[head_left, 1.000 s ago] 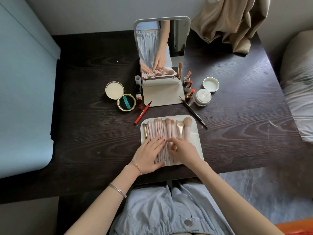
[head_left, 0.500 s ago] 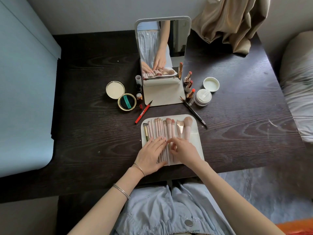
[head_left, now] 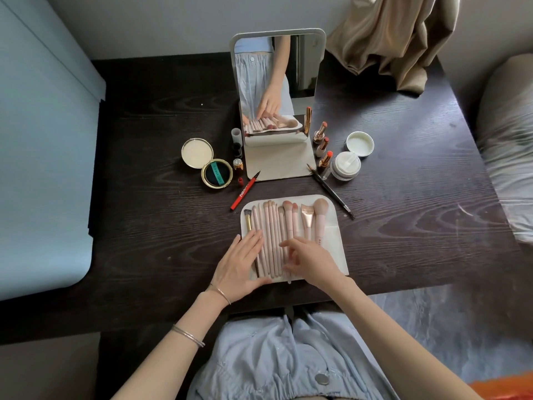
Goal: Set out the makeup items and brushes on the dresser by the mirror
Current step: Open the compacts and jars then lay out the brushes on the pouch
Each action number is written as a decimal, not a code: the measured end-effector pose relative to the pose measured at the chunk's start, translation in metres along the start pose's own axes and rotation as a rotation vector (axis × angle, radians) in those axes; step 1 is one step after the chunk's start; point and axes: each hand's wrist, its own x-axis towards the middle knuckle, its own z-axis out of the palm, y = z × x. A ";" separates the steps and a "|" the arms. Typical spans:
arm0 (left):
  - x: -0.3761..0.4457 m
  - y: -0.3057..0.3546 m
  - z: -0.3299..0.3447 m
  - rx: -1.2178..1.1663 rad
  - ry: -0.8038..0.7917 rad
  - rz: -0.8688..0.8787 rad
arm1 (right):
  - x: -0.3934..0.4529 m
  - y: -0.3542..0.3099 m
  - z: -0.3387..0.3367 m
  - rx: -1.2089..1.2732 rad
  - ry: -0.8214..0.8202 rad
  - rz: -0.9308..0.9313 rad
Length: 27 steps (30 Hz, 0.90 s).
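Brushes lined up on a white pouch

Brushes [head_left: 284, 229], pale pink with slim handles and soft bristle heads pointing toward the mirror [head_left: 277, 67], lie side by side on an opened white pouch [head_left: 334, 241] on the dark tabletop [head_left: 144, 197]. The left hand [head_left: 240, 267] rests flat beside them, fingers released. The right hand [head_left: 313, 261] touches the handles with loosely spread fingers, grasping nothing

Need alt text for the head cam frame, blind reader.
Two hands, left hand and right hand, rest on pink brushes lined up on a white mat on a dark dresser, before a standing mirror flanked by lipsticks and compacts.
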 end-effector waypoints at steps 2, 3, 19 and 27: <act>0.001 0.000 -0.002 0.008 -0.046 -0.002 | -0.001 -0.001 0.002 -0.090 -0.060 -0.036; 0.002 0.001 -0.002 0.016 -0.065 0.004 | -0.003 -0.001 0.004 -0.124 -0.089 -0.049; 0.008 0.000 -0.001 0.091 -0.055 0.076 | -0.009 0.001 0.009 -0.163 -0.052 -0.089; 0.007 0.005 -0.001 0.100 -0.009 0.058 | -0.009 0.004 0.014 -0.159 -0.040 -0.096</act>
